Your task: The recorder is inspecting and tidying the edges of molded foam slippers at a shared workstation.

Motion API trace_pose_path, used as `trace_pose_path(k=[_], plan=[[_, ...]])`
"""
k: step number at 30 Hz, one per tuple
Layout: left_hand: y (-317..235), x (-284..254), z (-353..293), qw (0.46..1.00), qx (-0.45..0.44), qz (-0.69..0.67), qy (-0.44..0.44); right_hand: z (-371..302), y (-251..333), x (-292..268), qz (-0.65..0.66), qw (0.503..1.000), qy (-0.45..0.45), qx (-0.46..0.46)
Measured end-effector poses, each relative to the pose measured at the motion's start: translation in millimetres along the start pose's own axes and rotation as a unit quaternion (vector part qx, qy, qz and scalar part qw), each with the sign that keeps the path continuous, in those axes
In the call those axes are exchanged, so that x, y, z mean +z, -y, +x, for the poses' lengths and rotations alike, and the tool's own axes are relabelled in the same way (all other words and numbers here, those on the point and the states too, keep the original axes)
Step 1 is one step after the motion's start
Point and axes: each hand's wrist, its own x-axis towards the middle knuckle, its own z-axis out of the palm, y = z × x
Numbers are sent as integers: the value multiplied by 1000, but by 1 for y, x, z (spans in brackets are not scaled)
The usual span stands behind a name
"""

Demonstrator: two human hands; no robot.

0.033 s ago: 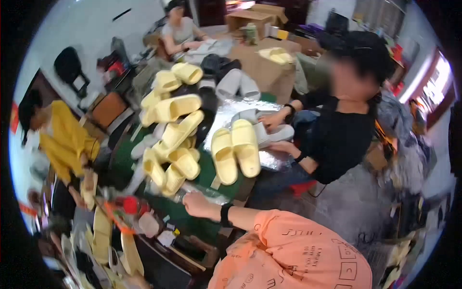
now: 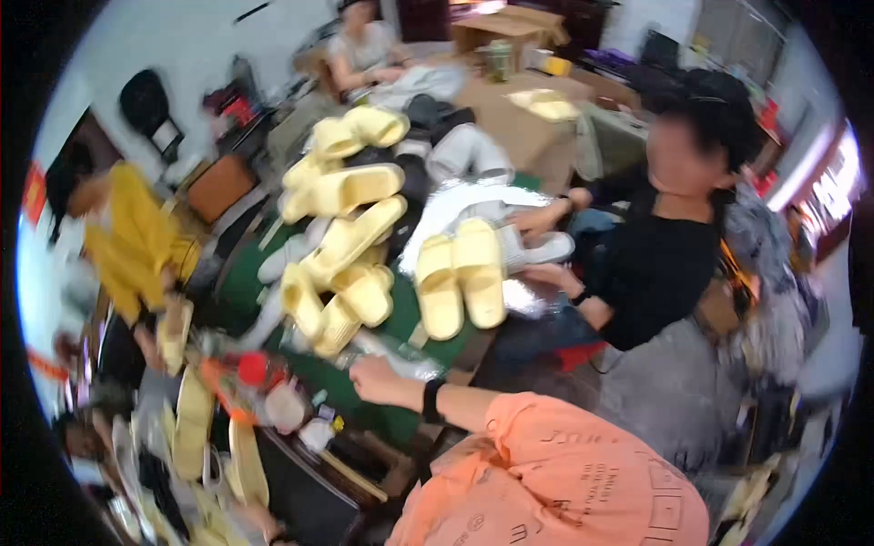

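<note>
My right hand (image 2: 373, 379), with a dark band at the wrist, reaches over the green tabletop (image 2: 382, 419). Its fingers are curled; whatever they hold is too blurred to name. Beside it lies clear plastic film (image 2: 401, 357). Just beyond stands a pair of yellow slippers (image 2: 462, 280), soles down. To their left, several yellow slippers (image 2: 357, 238) are heaped. At the lower left edge, what appears to be my left hand (image 2: 259, 520) shows in part, close to a long yellow slipper (image 2: 246, 464). Its fingers are smeared.
Across the table, a co-worker in black (image 2: 669, 259) handles grey slippers (image 2: 546, 247) over shiny silver wrap. Someone in yellow (image 2: 137, 241) holds a slipper at the left. Another person (image 2: 364, 55) sits at the back. A red-capped container (image 2: 252, 369) stands near the table's edge.
The whole view has shifted, so things sit slightly farther right and mostly higher. My right hand stays curled at about the same place by the plastic film.
</note>
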Motion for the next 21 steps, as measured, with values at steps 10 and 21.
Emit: trace_pose_path(k=[10,21], plan=[[-43,-53,-52,939,1,-275,-206,-6,135,103,87,973,173,-122],[-22,-71,-137,966,103,-201,-125,8,201,185,275,957,95,13]])
